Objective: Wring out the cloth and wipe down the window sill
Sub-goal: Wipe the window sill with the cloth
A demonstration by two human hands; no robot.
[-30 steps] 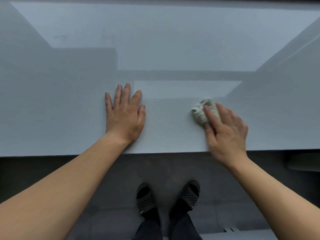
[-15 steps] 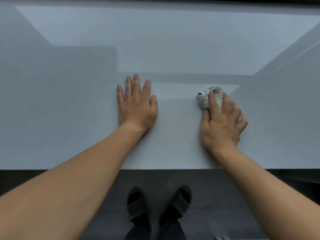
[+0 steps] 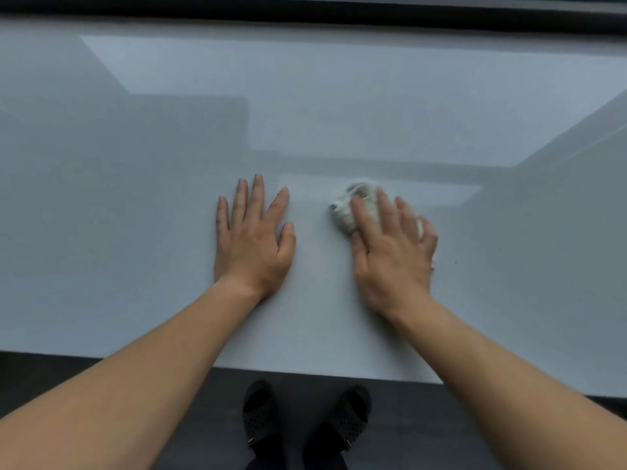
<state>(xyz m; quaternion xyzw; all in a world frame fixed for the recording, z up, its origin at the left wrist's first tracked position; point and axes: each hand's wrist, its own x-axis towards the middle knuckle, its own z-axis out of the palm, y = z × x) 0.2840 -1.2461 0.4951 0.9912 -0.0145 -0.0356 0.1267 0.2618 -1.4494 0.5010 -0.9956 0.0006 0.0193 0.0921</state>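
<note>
Grey window sill (image 3: pixel 135 232): wiping underway at centre frame. Right hand (image 3: pixel 393 252) presses bunched cloth (image 3: pixel 353 208); left hand (image 3: pixel 252 239) flat, empty. Outer areas likely remain.

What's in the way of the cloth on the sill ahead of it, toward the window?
Nothing visible. The right hand presses the cloth on the sill, and the surface beyond it is bare up to the dark window frame. The left hand lies flat beside it, apart from the cloth.
</note>
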